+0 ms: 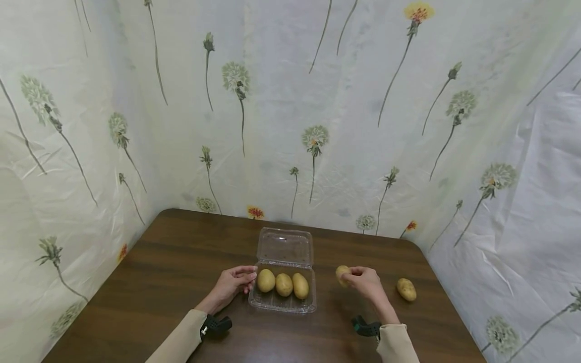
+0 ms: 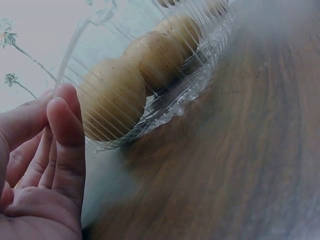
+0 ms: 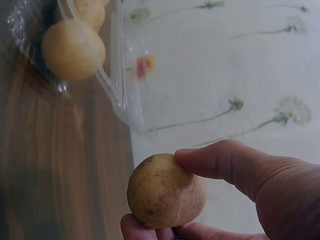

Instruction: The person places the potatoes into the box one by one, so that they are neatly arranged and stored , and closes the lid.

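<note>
Right now both hands are busy, one on each side of a see-through plastic box with a lid that is tipped back on the far side. With thumb and fingers, the left hand pinches the box by its left edge. Right of the box, the right hand grips a small, round, yellow-brown potato. Its thumb is on one side of the potato and its fingertips are on the other. That potato is near the box but does not touch it.

Three smooth yellow potatoes sit inside the box in a row, side by side. One more potato, a long yellow-brown one with dark spots, lies to the right of the right hand, well apart from the box.

Everything is on a dark brown wooden table with round corners. Behind it hangs a pale cloth with dandelions on it. Both arms have cream sleeves and black gadgets at the wrists.
</note>
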`<state>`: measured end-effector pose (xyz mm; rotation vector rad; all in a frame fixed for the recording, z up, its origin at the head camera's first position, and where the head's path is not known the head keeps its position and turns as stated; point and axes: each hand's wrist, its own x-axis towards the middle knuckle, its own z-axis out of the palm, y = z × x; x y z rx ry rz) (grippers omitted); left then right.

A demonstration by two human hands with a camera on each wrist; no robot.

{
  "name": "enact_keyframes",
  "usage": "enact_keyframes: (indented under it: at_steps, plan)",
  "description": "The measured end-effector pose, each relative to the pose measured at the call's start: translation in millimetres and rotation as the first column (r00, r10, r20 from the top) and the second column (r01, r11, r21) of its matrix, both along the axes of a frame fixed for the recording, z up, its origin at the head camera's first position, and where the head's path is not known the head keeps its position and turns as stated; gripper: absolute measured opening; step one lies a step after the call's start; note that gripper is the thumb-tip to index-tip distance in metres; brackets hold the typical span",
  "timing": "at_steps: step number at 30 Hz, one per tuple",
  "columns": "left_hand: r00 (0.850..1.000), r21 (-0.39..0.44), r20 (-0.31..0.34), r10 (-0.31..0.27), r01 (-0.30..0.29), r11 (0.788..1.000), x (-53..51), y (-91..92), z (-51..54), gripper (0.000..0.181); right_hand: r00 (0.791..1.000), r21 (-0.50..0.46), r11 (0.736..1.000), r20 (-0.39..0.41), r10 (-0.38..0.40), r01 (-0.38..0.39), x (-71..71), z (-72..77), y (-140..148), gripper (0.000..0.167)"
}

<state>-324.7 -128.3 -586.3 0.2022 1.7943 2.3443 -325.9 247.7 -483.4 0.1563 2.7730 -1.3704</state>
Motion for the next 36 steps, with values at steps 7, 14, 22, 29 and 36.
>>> enact_keyframes:
  at_steps: [7, 14, 22, 29, 36]
  plan:
    - [1.0, -0.003, -0.001, -0.002, 0.002, 1.0, -0.3, -0.5, -0.2, 0.045, 1.0, 0.016, 1.0, -0.018, 0.025, -0.025, -0.9, 2.4, -14.0, 0.044]
    - [1.0, 0.0, 0.0, -0.002, 0.002, 1.0, 0.0, -1.3, -0.1, 0.045, 0.998, 0.015, 0.998, -0.037, 0.057, -0.057, -1.0, 5.6, -28.7, 0.043]
    - [1.0, 0.017, 0.012, -0.021, 0.02, 1.0, 0.4, -2.4, 1.5, 0.045, 0.995, 0.029, 0.997, -0.056, 0.079, -0.078, -0.4, 10.8, -45.1, 0.041]
    - [1.0, -0.008, -0.011, 0.01, -0.01, 1.0, -0.9, -0.9, -1.3, 0.043, 0.992, 0.036, 0.993, -0.061, 0.112, -0.11, 1.3, 16.9, -59.3, 0.041]
    - [1.0, -0.023, -0.007, 0.001, -0.001, 1.0, -1.2, -1.5, -1.9, 0.043, 0.984, 0.035, 0.986, -0.064, 0.166, -0.164, 5.3, 16.7, -72.8, 0.041]
